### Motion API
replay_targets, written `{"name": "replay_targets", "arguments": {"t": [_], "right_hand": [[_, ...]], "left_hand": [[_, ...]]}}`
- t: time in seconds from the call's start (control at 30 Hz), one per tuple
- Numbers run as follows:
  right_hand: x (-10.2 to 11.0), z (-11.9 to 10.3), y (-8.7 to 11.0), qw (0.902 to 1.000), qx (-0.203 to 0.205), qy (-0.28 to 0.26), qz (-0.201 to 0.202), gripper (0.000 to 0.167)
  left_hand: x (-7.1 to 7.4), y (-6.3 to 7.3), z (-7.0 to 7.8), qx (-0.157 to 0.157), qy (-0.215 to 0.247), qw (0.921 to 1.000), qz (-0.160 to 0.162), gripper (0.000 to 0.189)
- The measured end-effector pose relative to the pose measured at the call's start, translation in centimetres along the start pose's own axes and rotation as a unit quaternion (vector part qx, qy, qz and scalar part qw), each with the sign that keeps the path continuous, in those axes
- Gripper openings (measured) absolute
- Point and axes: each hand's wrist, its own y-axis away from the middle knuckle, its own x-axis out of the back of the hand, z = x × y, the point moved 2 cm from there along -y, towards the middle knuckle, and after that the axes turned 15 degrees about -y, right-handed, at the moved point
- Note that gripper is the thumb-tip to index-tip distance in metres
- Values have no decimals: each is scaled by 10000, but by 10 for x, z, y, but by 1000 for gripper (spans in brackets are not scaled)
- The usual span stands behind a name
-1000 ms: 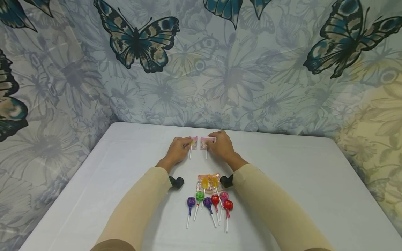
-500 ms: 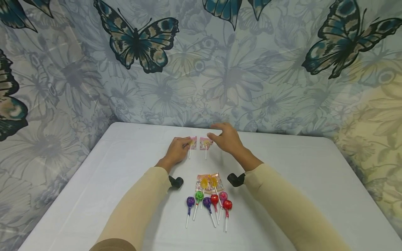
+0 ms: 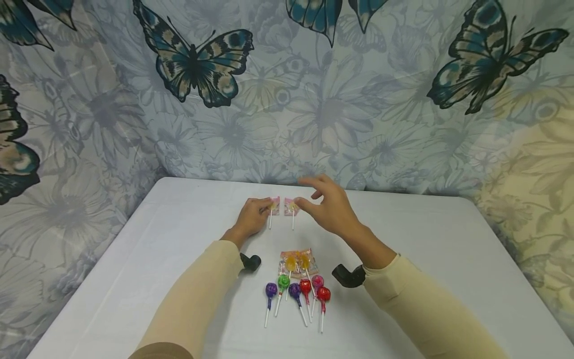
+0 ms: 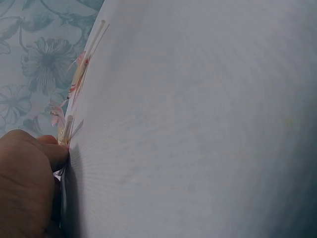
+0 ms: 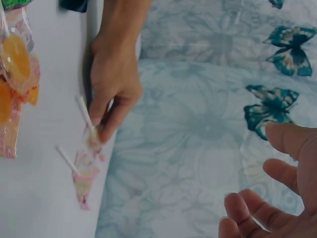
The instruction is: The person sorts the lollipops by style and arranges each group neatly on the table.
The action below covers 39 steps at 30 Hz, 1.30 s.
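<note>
Near the far edge of the table, my left hand (image 3: pixel 250 217) pinches the edge of a flat lollipop in a pink clear wrapper (image 3: pixel 275 206), its white stick pointing toward me. A second pink-wrapped lollipop (image 3: pixel 289 207) lies just to the right of it, with a small gap between. My right hand (image 3: pixel 331 207) hovers to the right of that one, fingers spread and holding nothing; the thumb tip overlaps the wrapper's edge in the head view. In the right wrist view the right hand's fingers (image 5: pixel 285 179) are apart, and both pink-wrapped lollipops show beyond.
Closer to me lie two flat yellow-orange lollipops (image 3: pixel 290 263) in clear wrappers. In front of them are several round ones: purple (image 3: pixel 271 289), green (image 3: pixel 283 281), red (image 3: pixel 324 294) and pink (image 3: pixel 317 281). A butterfly-patterned cloth (image 3: pixel 323 99) rises behind the white table (image 3: pixel 403 239).
My right hand has let go of the right pink-wrapped lollipop, lifted and drawn back to the right with its fingers opening. My left hand has stayed on the left one.
</note>
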Motion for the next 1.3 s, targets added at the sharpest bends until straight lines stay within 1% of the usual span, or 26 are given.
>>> {"name": "replay_targets", "arguments": {"t": [0.2, 0.4, 0.53, 0.7, 0.83, 1.03, 1.3], "right_hand": [[4, -12, 14, 9999, 146, -44, 81, 43], [8, -20, 28, 9992, 287, -124, 254, 42], [10, -22, 38, 9984, 397, -180, 369, 42], [7, -23, 51, 9980, 371, -222, 452, 44], [1, -19, 60, 9981, 296, -305, 442, 44], [-10, -7, 71, 9975, 186, -494, 461, 45], [-29, 11, 84, 9974, -176, -664, 212, 47]], "left_hand": [[1, 2, 0, -14, 37, 10000, -82, 33], [2, 1, 0, -66, 27, 10000, -34, 33], [1, 0, 0, -92, 31, 10000, -17, 33], [2, 1, 1, -98, 24, 9999, -11, 33], [1, 1, 0, -88, -36, 10000, -26, 33], [0, 1, -1, -34, -82, 9999, -75, 33], [0, 0, -1, -68, -42, 10000, 13, 34]]}}
